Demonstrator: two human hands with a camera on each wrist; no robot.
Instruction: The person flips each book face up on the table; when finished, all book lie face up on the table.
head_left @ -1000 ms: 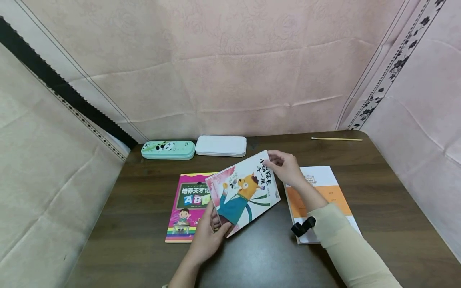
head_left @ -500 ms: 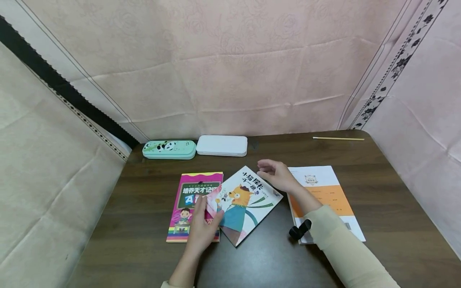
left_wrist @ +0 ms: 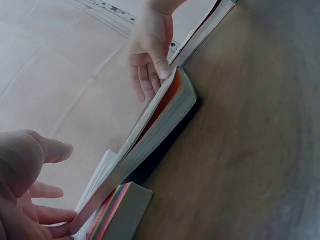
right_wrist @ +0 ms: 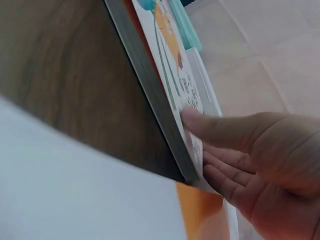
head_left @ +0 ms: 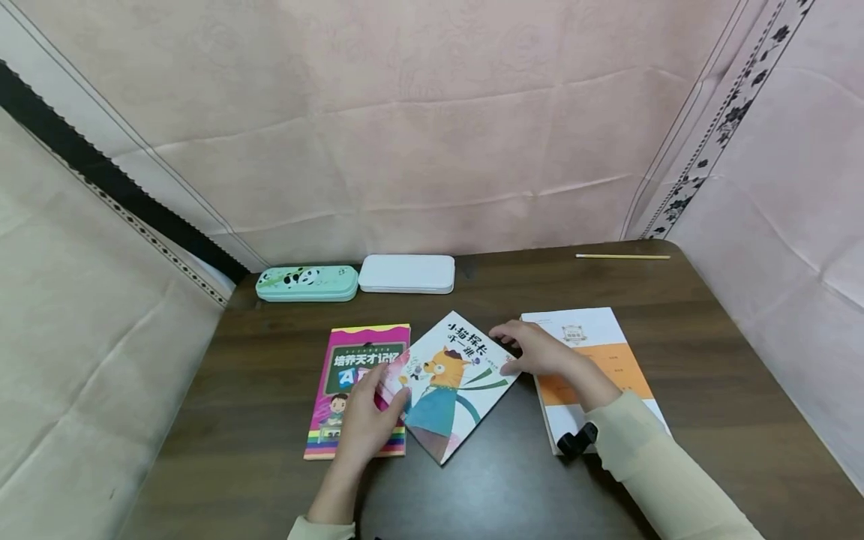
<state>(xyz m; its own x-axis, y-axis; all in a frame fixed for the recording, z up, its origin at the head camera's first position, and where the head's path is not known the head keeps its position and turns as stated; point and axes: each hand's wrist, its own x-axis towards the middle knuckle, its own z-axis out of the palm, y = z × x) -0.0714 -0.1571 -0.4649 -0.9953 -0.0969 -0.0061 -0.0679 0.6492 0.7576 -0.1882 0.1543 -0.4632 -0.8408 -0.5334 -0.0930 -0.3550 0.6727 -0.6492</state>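
Under both hands, cat book (head_left: 451,390)

The cat picture book (head_left: 448,382) lay skewed on the dark table, cover up, showing an orange cat in blue. Its left corner overlapped the pink ABC book (head_left: 358,390); its right corner nearly met the orange-and-white booklet (head_left: 594,360).

A white picture book with an orange cat on its cover (head_left: 451,386) is laid askew on the dark wooden table (head_left: 709,405), overlapping a pink book (head_left: 358,386). It is touched by the left hand (head_left: 367,420) and right hand (head_left: 536,352).
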